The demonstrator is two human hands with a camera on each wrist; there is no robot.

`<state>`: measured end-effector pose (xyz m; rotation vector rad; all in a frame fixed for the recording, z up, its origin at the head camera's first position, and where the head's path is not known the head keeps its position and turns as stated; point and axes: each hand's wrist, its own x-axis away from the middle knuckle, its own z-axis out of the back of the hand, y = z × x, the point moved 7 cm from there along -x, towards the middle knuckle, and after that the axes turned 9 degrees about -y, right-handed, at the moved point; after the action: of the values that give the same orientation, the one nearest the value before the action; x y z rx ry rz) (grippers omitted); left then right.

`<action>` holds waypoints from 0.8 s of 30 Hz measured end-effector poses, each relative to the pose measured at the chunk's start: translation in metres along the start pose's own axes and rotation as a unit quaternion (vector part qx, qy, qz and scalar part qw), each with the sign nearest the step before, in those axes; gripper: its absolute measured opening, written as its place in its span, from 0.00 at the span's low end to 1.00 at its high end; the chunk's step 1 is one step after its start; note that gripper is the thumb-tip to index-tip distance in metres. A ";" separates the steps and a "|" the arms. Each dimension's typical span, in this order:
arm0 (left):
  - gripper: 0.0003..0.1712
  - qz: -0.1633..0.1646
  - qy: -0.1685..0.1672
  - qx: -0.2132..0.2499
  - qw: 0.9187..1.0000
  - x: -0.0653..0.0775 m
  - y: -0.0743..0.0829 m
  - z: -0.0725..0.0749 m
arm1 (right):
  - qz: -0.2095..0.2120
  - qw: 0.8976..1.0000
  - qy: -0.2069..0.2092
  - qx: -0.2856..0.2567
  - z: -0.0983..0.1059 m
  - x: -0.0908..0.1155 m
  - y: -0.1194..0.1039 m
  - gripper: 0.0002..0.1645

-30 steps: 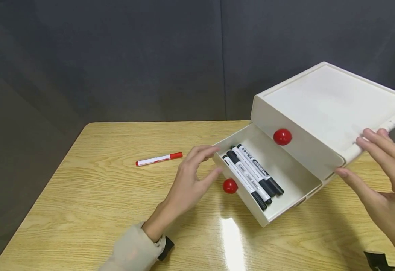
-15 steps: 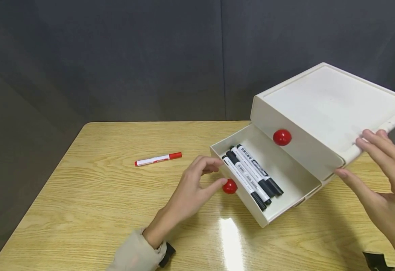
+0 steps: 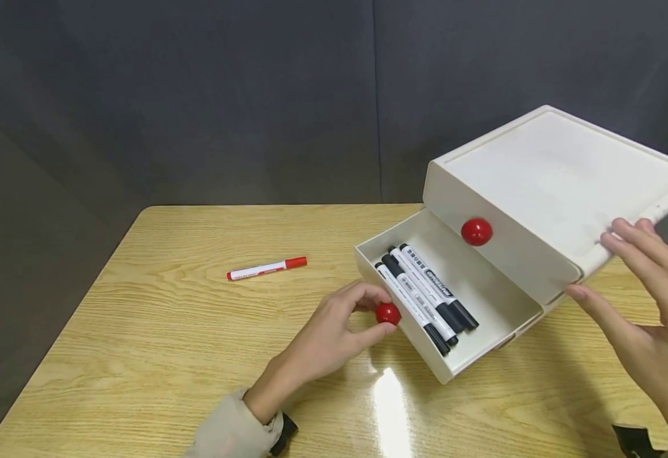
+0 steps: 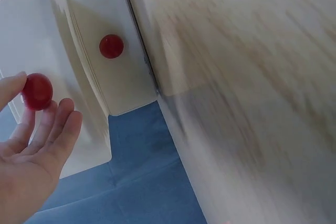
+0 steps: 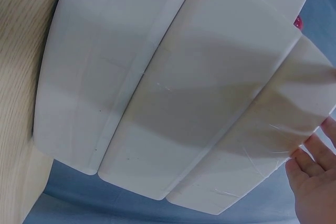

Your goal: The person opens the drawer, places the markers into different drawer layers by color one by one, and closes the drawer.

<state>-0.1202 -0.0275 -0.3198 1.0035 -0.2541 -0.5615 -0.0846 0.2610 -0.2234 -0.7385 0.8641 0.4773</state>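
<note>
A white cabinet (image 3: 563, 178) stands at the right of the table, its middle drawer (image 3: 497, 312) pulled out. Several white markers (image 3: 417, 292) with black caps lie in that drawer. My left hand (image 3: 328, 329) pinches the drawer's round red knob (image 3: 388, 313) between thumb and fingers. In the left wrist view, the thumb touches one side of the knob (image 4: 37, 92) and fingertips the other. My right hand (image 3: 663, 305) rests with loosely extended fingers on the cabinet's top right edge, thumb by the front corner. The right wrist view has its fingers (image 5: 316, 153) along that edge.
A red-capped marker (image 3: 266, 268) lies on the wooden table (image 3: 168, 331), left of the cabinet. The top drawer's red knob (image 3: 476, 231) shows above the pulled-out drawer. A lower drawer with another red knob (image 4: 111, 46) sits beneath it. Dark curtain (image 3: 254, 108) hangs behind.
My left hand has moved from the drawer's far front corner down along its front, and its thumb and fingers have closed around the knob. The right hand and drawer look unmoved.
</note>
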 end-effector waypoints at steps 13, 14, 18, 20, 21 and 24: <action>0.15 -0.034 0.042 0.022 0.998 -0.004 0.002 -0.005 | -0.009 1.000 -0.007 0.010 0.001 0.001 0.000 0.49; 0.15 -0.036 0.044 0.024 0.998 -0.005 0.003 -0.005 | -0.009 1.000 -0.008 0.011 0.001 0.002 0.000 0.49; 0.15 -0.036 0.048 0.019 0.998 -0.011 0.004 -0.008 | -0.008 1.000 -0.009 0.014 0.000 0.003 0.000 0.48; 0.16 -0.035 0.049 0.019 0.998 -0.016 0.005 -0.010 | -0.010 1.000 -0.011 0.016 0.001 0.004 0.001 0.48; 0.16 -0.035 0.050 0.021 0.998 -0.018 0.005 -0.011 | -0.009 1.000 -0.011 0.018 0.001 0.004 0.001 0.48; 0.16 -0.039 0.054 0.029 0.997 -0.026 0.006 -0.014 | -0.011 1.000 -0.015 0.022 0.002 0.005 0.004 0.47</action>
<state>-0.1332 -0.0003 -0.3205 1.1005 -0.1361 -0.5708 -0.0833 0.2650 -0.2284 -0.6989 0.8352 0.4476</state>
